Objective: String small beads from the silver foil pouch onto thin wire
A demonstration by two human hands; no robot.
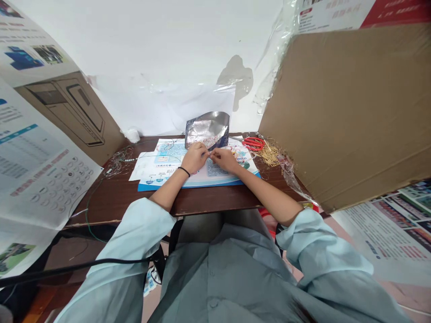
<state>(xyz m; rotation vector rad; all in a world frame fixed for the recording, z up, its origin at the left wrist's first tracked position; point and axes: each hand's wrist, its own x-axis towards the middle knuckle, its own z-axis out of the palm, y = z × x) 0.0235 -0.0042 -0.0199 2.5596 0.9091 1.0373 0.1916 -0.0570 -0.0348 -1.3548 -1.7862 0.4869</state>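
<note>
My left hand (195,158), with a black band at the wrist, and my right hand (223,159) meet at the fingertips over a printed sheet (222,179). Both are closed in a pinch. Whatever lies between the fingers is too small to make out. Just behind them stands an opened pouch (206,128) with a silvery lining and small beads inside. A few red beads (232,148) lie on the paper right of the pouch.
Red-handled scissors (253,143) lie beside a pile of thin gold-coloured pieces (269,154) at the right. Tangled clear thread (116,163) sits at the left. Cardboard panels (353,103) flank the table (202,204), and a white wall (168,45) stands behind.
</note>
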